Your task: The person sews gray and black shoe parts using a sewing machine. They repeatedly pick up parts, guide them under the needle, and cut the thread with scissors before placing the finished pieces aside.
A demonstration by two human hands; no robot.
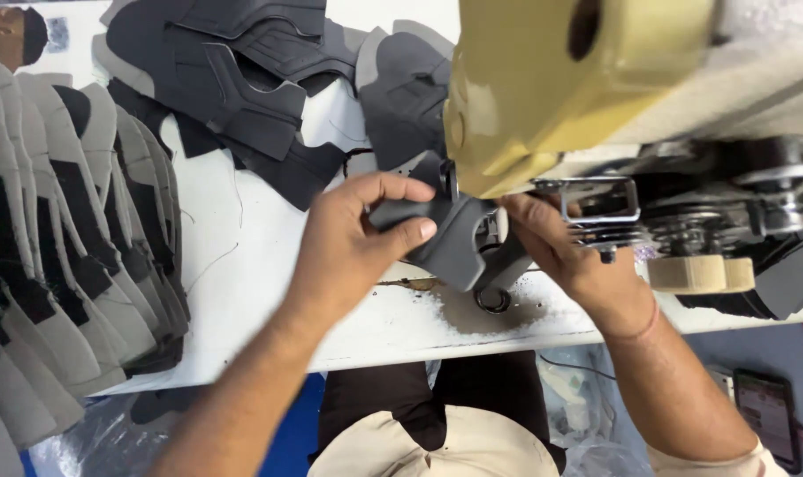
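Judging by its bend, the soft grey shoe piece is pinched at its edges by the left hand and right hand.

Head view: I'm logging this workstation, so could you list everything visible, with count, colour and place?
Sewing machine: one, yellowish-beige, upper right over the table.
Grey shoe-upper piece: one, dark grey, under the machine head, held by both hands.
Loose cut pieces: a pile, too overlapped to count, dark grey, top centre.
Fanned pieces: a stack, grey, black and off-white, left edge.
Table: one, white, worn patch near the front edge.
Phone: one, dark, lower right below the table.
Left hand: grip on the piece's left side.
Right hand: on the piece's right side, beside the needle area.
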